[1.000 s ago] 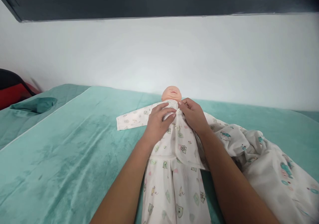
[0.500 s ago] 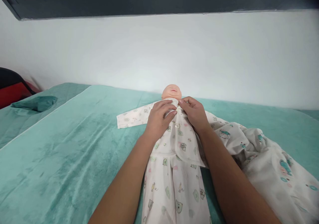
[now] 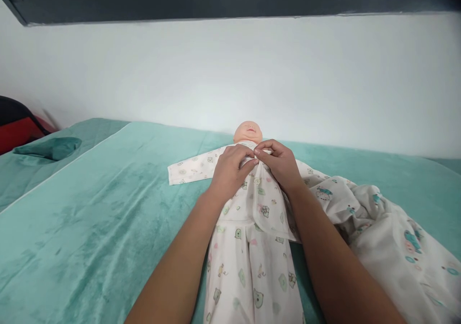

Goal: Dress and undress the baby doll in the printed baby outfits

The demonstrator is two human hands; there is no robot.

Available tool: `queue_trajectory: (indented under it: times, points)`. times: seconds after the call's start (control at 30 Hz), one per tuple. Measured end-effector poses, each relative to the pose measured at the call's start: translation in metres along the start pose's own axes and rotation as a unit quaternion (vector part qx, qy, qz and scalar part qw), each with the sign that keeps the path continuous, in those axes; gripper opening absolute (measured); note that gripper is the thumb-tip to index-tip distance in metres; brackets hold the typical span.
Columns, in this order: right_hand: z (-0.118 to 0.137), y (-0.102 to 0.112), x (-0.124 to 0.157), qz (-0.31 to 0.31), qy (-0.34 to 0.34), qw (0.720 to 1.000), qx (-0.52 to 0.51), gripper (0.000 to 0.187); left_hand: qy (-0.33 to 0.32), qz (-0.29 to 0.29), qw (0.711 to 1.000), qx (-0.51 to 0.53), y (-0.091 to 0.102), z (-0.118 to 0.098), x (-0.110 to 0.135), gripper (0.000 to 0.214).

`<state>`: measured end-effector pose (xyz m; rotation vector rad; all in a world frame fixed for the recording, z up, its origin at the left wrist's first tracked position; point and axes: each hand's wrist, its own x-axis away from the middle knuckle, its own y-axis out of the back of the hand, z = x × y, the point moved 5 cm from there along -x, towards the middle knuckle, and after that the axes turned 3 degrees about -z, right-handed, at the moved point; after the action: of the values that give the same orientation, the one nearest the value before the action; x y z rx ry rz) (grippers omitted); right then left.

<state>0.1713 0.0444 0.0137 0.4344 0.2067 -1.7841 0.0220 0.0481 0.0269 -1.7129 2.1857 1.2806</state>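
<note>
A baby doll lies on its back, dressed in a white printed shirt and matching trousers. Just below its neck, my left hand and my right hand meet at the shirt's front opening. Both hands have their fingertips pinched on the shirt's edges there. A round button shows on the front edge below my fingers. What exactly lies between the fingertips is hidden. One sleeve stretches flat to the left.
A crumpled white printed cloth lies at the right, by my right forearm. Green velvety bedding spreads under everything. Behind it rises a white wall with a dark frame above. A red and black object sits far left.
My right fingertips have shifted slightly left and down, closer to my left fingertips at the shirt opening. My left fingers have drawn in toward the same spot. The doll stays in place.
</note>
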Motion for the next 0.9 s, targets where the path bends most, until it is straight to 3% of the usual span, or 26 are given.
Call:
queue_trajectory:
  times: [0.17,0.5,0.9]
  points:
    - [0.003,0.000,0.000,-0.017,0.019,0.999,0.042,0.010,0.013,-0.008,1.000,0.024,0.000,0.002,0.000,0.008]
    - [-0.005,0.001,-0.001,0.017,-0.013,0.999,-0.046,0.020,0.058,-0.019,0.981,0.184,0.003,0.011,0.001,0.014]
    - [-0.009,-0.001,-0.001,0.021,-0.047,0.996,-0.068,0.017,0.127,-0.022,0.963,0.236,0.005,0.013,0.002,0.013]
